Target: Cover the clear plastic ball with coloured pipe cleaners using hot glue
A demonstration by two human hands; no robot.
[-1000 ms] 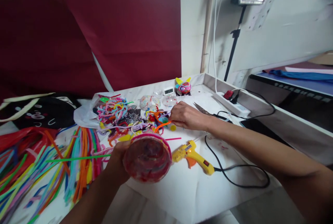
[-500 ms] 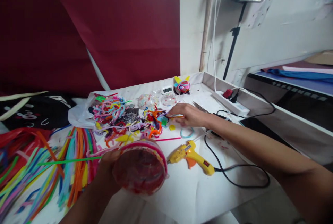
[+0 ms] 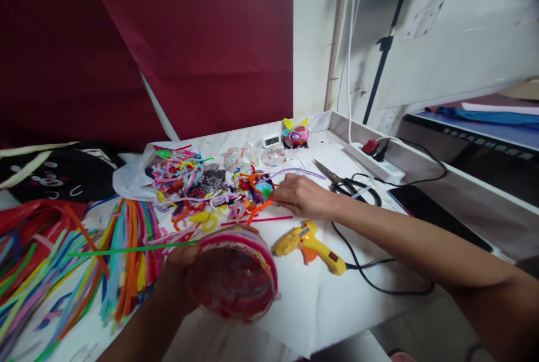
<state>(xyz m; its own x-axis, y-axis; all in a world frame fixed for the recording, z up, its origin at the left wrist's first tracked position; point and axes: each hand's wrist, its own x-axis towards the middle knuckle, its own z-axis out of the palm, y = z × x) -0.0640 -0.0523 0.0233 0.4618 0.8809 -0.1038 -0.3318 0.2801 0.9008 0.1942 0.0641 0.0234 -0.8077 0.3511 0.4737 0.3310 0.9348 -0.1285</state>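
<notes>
My left hand (image 3: pixel 182 266) is closed on the side of a clear plastic half-shell (image 3: pixel 236 294). Its open, hollow side faces me, and pink and red fuzzy strips line its edge. A long green pipe cleaner (image 3: pixel 138 250) sticks out leftward from beside that hand. Over the pile of cut scraps (image 3: pixel 248 185), my right hand (image 3: pixel 290 196) is pinched on a bent orange pipe cleaner (image 3: pixel 260 211); its fingertips are partly hidden. A lavender pipe cleaner (image 3: pixel 305 171) lies just behind the right hand. A magenta strip (image 3: pixel 269 219) lies below the fingers.
A yellow glue gun (image 3: pixel 311 247) with a black cord lies right of the shell. Beyond are scissors (image 3: pixel 341 179), a power strip (image 3: pixel 374 163), a phone (image 3: pixel 438 219) and a small timer (image 3: pixel 272 141). Many pipe cleaners (image 3: pixel 130 261) spread at left. A decorated ball (image 3: pixel 296 134) sits at the back.
My right hand has moved slightly down and left, with the orange pipe cleaner now at its fingertips. The lavender strip now stretches behind it. The shell has shifted slightly right and down.
</notes>
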